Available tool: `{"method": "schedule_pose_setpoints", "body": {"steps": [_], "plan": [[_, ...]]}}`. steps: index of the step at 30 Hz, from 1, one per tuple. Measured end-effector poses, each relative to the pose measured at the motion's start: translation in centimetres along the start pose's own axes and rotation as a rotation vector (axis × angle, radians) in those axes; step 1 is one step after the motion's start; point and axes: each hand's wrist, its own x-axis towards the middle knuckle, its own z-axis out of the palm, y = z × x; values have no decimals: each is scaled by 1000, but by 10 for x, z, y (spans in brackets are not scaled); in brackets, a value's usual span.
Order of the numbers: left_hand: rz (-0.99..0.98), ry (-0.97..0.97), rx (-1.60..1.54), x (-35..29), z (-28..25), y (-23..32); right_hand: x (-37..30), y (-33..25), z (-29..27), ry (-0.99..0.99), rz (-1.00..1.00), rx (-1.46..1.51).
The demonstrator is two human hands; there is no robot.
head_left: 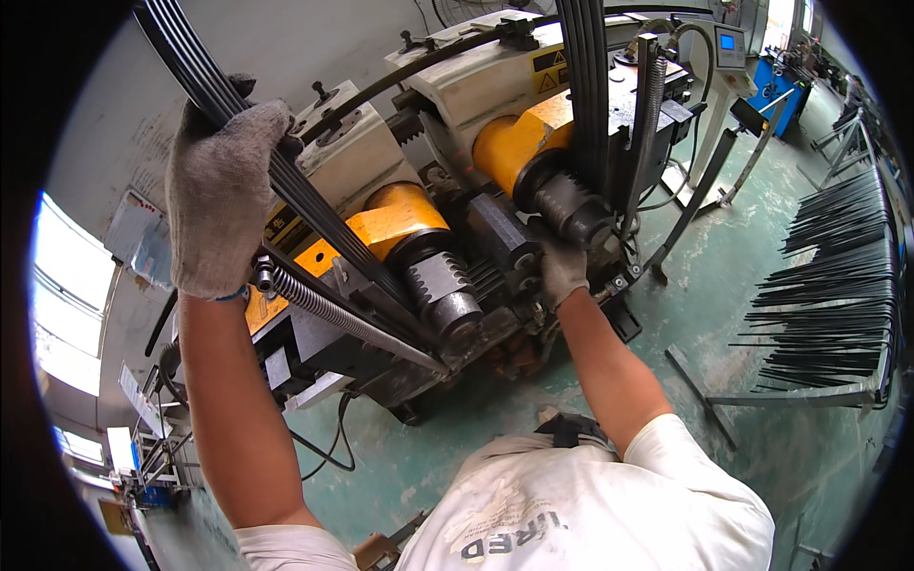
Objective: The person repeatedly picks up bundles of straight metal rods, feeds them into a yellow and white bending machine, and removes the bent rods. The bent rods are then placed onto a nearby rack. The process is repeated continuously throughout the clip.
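My left hand (221, 195), in a grey knit glove, is raised at the left and closed around a bundle of long black metal rods (328, 221). The rods slant from the upper left down beside the left yellow-and-black machine head (405, 224). My right hand (564, 266), gloved too, reaches in between the two heads, by a dark faceted block (497, 228) and just below the right head (547, 171). Its fingers are partly hidden there, and whether they grip anything does not show. A second bundle of black rods (587, 95) stands upright beside the right head.
A coil spring (324, 314) runs below the left rods; another spring (652, 114) stands at the right. A control box with a blue screen (729, 44) is at the back right. On the right, a rack (800, 400) carries many black rods. A cable (343, 447) hangs below the machine.
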Motion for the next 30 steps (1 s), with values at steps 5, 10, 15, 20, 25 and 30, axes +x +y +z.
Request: {"method": "schedule_pose_setpoints", "body": {"steps": [5, 10, 15, 20, 25, 30], "plan": [[255, -66, 425, 7, -14, 13, -4, -11, -2, -5, -31, -104], [293, -37, 574, 16, -31, 7, 1, -4, -3, -16, -68, -106], [247, -42, 550, 21, -31, 12, -3, -16, 1, 1, 22, 15], [165, -72, 610, 11, -31, 14, -22, -45, 13, -22, 37, 81], [-148, -145, 289, 0, -24, 28, 9, 3, -11, -79, -87, -109], [-13, -285, 302, -21, -37, 11, 2, 17, -20, -125, -40, -45]]}}
